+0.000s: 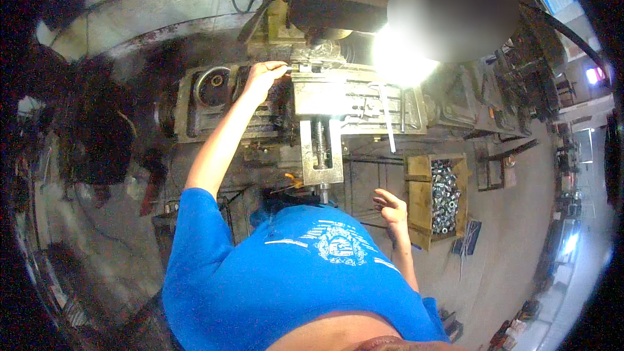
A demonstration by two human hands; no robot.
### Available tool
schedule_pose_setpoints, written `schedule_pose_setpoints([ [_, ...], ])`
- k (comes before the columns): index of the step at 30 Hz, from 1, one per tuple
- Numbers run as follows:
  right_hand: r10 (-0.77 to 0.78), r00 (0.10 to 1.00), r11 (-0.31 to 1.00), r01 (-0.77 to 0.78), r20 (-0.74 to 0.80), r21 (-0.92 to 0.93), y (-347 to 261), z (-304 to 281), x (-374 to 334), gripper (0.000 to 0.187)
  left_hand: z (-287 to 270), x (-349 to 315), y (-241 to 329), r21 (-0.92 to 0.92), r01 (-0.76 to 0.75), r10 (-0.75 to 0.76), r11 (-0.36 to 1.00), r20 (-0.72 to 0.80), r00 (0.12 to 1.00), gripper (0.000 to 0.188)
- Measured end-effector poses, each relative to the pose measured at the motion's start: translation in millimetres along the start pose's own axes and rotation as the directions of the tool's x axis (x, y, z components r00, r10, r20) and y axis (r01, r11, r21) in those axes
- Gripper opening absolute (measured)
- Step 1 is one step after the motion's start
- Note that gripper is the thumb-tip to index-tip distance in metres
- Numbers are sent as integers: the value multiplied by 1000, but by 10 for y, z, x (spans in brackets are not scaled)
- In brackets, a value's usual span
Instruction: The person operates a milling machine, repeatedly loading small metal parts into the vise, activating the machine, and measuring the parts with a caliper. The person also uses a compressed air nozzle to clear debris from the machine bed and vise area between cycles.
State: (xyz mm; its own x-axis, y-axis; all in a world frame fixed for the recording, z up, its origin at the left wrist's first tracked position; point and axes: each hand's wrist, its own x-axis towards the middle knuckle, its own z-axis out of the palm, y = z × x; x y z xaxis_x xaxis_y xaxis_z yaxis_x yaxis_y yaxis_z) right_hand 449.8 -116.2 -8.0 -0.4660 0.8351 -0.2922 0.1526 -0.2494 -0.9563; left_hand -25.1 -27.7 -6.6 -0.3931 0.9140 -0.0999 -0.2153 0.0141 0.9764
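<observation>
My left hand (268, 75) reaches far forward, its fingers pinched together at the left end of the jaws of a machine vise (318, 94). Whatever the pinch holds is too small to make out. The vise sits on a slotted machine table (270, 117), its long screw (320, 143) pointing back toward me. Low on the right, my right hand (391, 209) hangs in the air with its fingers loosely bent and apart, nothing visible in them. It is nearest to a wooden box (420, 205) filled with many metal nuts (444, 198).
A bright lamp (406, 52) glares over the right side of the machine table. A long pale bar (387, 117) lies across the table's front edge. To the left is a round handwheel (214, 84). An orange-yellow object (294, 181) is beside the vise's near end.
</observation>
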Motion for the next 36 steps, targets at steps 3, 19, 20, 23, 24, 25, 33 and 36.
schedule_pose_setpoints([
  [3, 78, 996, 996, -76, -37, 40, -73, -16, -30, 60, -3, -23, 62, 27, 19, -20, 999, 28, 999, 24],
  [19, 31, 992, 919, -77, -123, -387, 66, -130, -99, 55, 54, 68, -106, 100, -107, 117, 989, -95, 989, 25],
  [20, 51, 989, 919, -101, -139, -381, 51, -121, -119, 55, 69, 52, -106, 111, -99, 111, 989, -109, 988, 24],
  [23, 57, 983, 917, -122, -177, -380, 18, -78, -165, 51, 89, 37, -99, 103, -66, 79, 992, -127, 989, 20],
  [24, 50, 982, 916, -118, -184, -383, 9, -63, -172, 49, 89, 55, -96, 74, -51, 60, 996, -115, 992, 19],
  [25, 53, 983, 915, -119, -177, -386, 1, -57, -171, 49, 87, 75, -89, 44, -36, 40, 998, -104, 994, 18],
  [33, 86, 991, 932, -116, -101, -343, -9, -140, -139, 55, 159, 29, 62, -20, 142, -142, 990, -27, 989, 22],
  [36, 106, 987, 936, -140, -121, -324, 40, -187, -192, 54, 59, 105, 62, 84, 175, -174, 981, -9, 985, 21],
])
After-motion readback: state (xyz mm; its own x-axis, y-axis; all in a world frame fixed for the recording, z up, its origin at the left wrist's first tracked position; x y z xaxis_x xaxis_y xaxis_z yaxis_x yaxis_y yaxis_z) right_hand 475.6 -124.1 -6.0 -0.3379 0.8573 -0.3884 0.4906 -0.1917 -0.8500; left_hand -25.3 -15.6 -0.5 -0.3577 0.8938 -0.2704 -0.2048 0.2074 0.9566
